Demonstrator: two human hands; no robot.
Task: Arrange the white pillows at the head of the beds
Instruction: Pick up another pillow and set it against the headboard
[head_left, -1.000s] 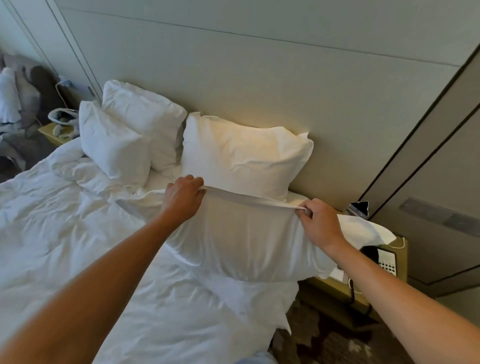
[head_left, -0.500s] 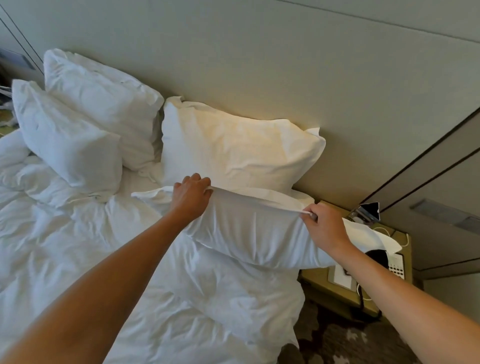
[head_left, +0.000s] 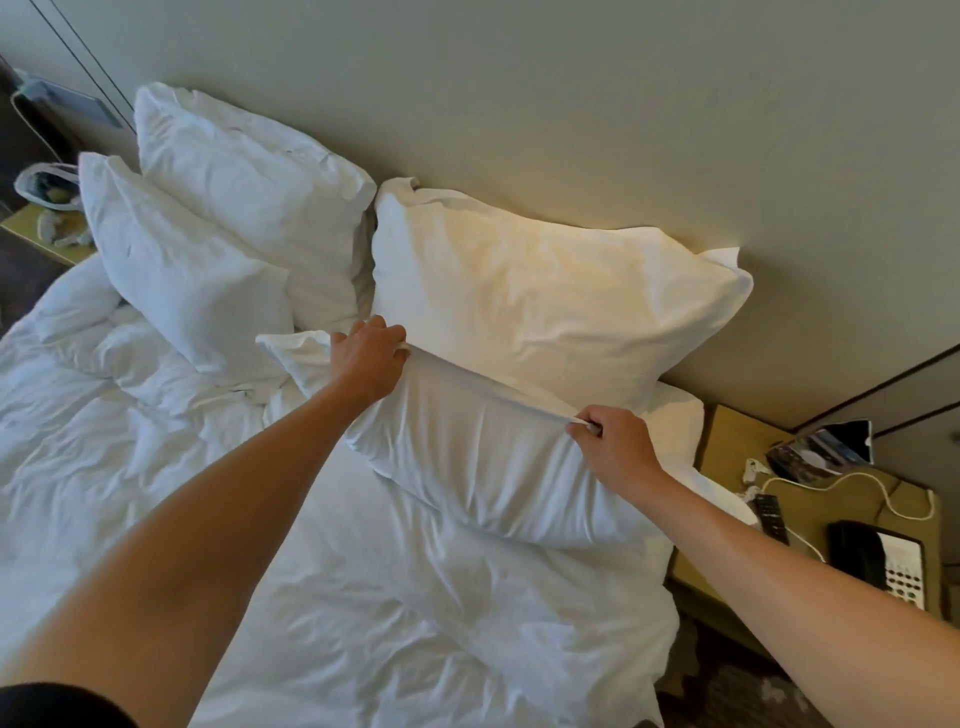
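A white front pillow (head_left: 488, 467) lies tilted on the bed, low against a larger back pillow (head_left: 550, 306) that leans on the headboard wall. My left hand (head_left: 370, 358) grips the front pillow's upper left edge. My right hand (head_left: 615, 449) pinches its upper right edge. Further left, two more white pillows stand at the head of the bed: a rear one (head_left: 249, 182) against the wall and a smaller one (head_left: 182, 270) propped in front of it.
A rumpled white duvet (head_left: 156, 441) covers the bed. On the right, a nightstand (head_left: 810, 499) holds a black telephone (head_left: 878, 561), a remote, a white cable and a leaflet. At the far left, another bedside table (head_left: 36, 234) carries a bag.
The front pillow has been lowered and pushed closer to the back pillow, with both hands still on its top edge. My view has swung right and tilted down.
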